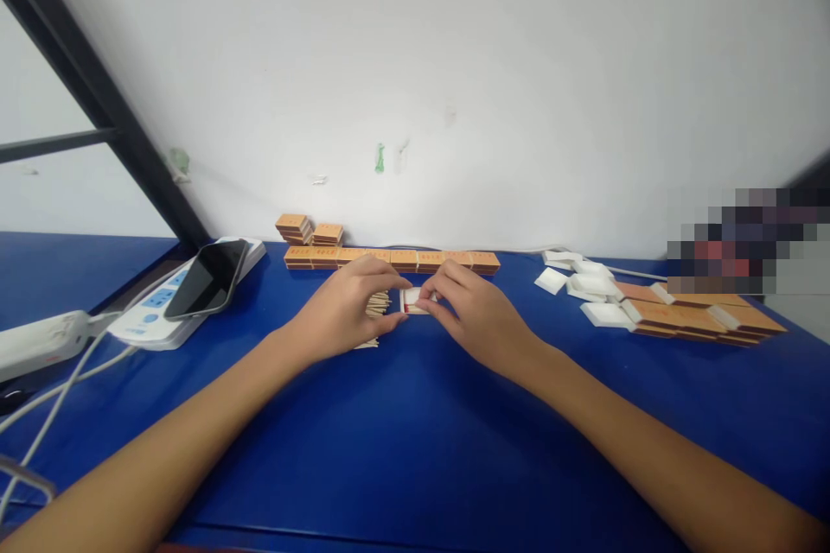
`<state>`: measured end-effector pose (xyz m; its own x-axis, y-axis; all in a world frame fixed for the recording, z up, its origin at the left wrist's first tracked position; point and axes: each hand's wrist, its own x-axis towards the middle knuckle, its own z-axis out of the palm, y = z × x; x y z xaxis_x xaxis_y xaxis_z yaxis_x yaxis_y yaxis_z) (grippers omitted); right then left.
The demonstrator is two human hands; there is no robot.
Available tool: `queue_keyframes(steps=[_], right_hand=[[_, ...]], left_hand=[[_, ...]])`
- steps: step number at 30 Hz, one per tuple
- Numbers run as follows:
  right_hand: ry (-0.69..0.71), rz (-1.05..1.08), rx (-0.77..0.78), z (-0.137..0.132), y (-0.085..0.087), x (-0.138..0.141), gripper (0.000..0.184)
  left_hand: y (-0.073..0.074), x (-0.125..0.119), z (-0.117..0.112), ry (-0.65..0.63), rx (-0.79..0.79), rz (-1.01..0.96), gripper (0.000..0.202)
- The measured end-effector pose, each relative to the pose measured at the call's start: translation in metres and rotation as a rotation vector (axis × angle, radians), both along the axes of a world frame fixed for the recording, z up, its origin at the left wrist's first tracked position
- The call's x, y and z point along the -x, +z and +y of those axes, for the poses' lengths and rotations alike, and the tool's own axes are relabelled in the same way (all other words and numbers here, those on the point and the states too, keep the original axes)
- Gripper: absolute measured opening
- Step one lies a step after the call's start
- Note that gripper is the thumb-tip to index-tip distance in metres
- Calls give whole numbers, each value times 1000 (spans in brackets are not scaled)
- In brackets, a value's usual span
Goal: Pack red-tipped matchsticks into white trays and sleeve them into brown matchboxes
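Note:
A small white matchbox tray (411,297) lies between my hands on the blue table, with a trace of red inside at its left end. My left hand (354,298) curves round that end, thumb at the near side and fingertips at the far side. Loose matchsticks (377,304) lie under and beside this hand, partly hidden by it. The fingers of my right hand (468,307) are pinched together at the right part of the tray. Whatever is between those fingertips is hidden.
Orange matchboxes (392,260) form a long row near the wall, with two short stacks (328,233) behind. At right are white trays (591,283) and stacked orange matchbox sleeves (687,316). A phone (207,278) rests on a power strip (146,318) at left, with cables nearby.

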<state>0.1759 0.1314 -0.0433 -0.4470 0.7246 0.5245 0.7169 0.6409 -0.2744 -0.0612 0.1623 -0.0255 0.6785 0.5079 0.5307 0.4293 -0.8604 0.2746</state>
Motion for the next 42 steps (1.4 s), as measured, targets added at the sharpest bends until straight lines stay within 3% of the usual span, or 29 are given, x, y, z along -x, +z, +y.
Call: queue_keyframes(steps=[6,12,18,34,42], right_hand=[[27,172,7,-7,-2,9,11],[204,134,176,-18,-19,34,3],[198,101,239,-18,-28,51,2],[247,30,220,-15,-31,55,12],[237,-60,280,-18,-22,50,10]], left_hand=[[-1,8,11,48,-58,17,30],[0,17,21,126,-98,30,29],[0,15,20,116,-108,38,28],[-3,16,22,107,-134,41,28],[-4,18,24,121,-108,68,30]])
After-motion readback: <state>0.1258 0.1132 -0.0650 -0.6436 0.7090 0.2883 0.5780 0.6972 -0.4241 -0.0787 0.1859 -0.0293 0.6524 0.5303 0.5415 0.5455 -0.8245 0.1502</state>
